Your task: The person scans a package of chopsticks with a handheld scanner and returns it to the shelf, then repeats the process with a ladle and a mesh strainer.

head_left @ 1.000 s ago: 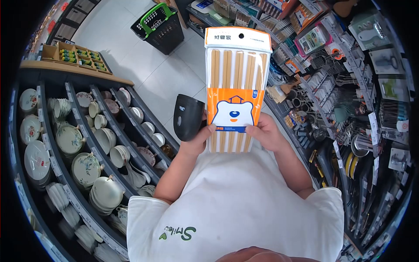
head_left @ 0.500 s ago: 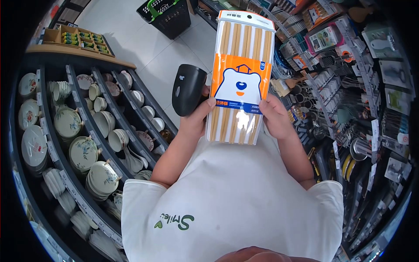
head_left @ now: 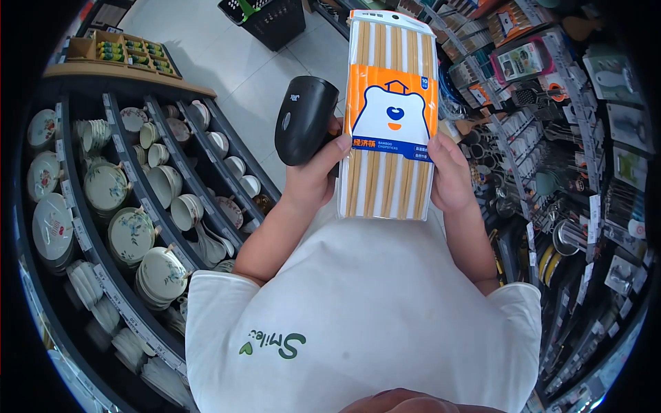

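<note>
A clear pack of bamboo chopsticks (head_left: 391, 182) with an orange bear label is held up in front of my chest, its face toward me. My left hand (head_left: 320, 168) is closed around a black barcode scanner (head_left: 303, 120), its thumb pressing the pack's left edge. The scanner's handle is mostly hidden behind the hand and pack. On the other side, my right hand (head_left: 451, 172) grips the pack's right edge, thumb in front and fingers largely out of sight behind.
Tiered shelves of plates and bowls (head_left: 132, 237) line the left. Kitchen utensils on racks (head_left: 544, 179) fill the right side. Ahead, a black basket (head_left: 268, 24) with a green handle stands on the tiled floor (head_left: 213, 51). Small bottles fill a wooden display (head_left: 124, 55).
The chopstick pack and scanner have shifted slightly right and up, both hands moving with them. Glare on the pack has lessened. Both hands keep their hold.
</note>
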Demonstrator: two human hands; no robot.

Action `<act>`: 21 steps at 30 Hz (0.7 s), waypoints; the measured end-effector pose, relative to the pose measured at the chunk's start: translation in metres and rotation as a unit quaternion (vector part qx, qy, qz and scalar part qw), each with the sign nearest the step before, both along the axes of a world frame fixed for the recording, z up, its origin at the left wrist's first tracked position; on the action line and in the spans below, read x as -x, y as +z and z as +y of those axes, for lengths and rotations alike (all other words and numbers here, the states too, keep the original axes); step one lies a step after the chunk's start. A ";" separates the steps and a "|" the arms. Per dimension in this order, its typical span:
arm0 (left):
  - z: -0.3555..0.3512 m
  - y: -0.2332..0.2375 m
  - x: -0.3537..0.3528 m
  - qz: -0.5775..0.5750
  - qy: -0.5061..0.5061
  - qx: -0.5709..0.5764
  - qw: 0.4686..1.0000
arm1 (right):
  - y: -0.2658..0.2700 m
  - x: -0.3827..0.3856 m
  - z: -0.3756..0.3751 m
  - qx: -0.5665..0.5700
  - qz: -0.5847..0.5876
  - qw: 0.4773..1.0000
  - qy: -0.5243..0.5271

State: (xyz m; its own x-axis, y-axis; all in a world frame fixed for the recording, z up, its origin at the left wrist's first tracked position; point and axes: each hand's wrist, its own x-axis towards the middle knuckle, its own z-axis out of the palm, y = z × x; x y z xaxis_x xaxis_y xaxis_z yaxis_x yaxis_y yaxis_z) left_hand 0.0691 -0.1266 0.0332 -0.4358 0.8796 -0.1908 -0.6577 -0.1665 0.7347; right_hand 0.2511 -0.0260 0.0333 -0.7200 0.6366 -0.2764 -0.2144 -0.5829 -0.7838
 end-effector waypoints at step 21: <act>-0.021 0.006 0.005 0.011 0.012 -0.026 1.000 | 0.005 0.010 -0.005 -0.079 -0.009 0.996 0.047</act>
